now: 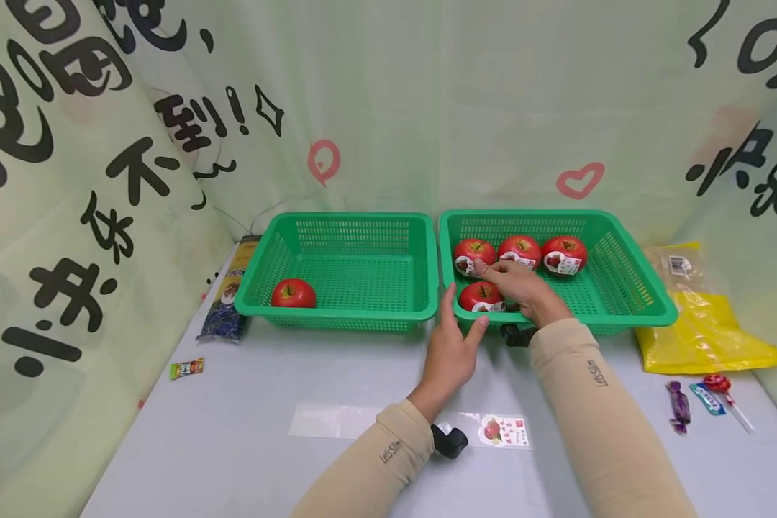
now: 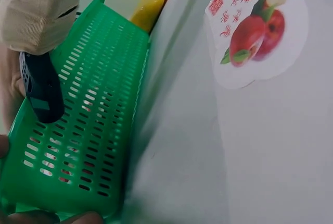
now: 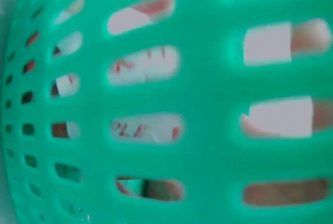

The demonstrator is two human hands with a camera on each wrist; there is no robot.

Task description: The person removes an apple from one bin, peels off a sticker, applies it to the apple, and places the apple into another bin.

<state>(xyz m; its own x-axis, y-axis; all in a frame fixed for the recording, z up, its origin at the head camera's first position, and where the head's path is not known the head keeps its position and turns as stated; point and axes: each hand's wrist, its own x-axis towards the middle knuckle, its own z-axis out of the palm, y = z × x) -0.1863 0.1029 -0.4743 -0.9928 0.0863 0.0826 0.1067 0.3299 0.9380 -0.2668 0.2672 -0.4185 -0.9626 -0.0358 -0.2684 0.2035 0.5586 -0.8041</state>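
Note:
In the head view my right hand (image 1: 518, 284) reaches over the front wall of the right green basket (image 1: 621, 306) and holds a red apple (image 1: 478, 293) with a white label at its front left. The apple's lower side is hidden there; through the slots the right wrist view shows the printed label (image 3: 143, 67). My left hand (image 1: 450, 356) rests at the basket's front left corner, index finger and thumb extended. Behind the held apple stand three labelled apples (image 1: 565, 252) in a row. The left green basket (image 1: 337, 314) holds one apple (image 1: 293, 293) without a visible label.
A clear strip with an apple label (image 1: 503, 431) lies on the table in front. Right of the baskets are a yellow bag (image 1: 699, 334), wrapped candies (image 1: 678, 406) and a lollipop (image 1: 717, 383). At left lie a dark-and-gold packet (image 1: 226, 302) and a small wrapped sweet (image 1: 186, 368).

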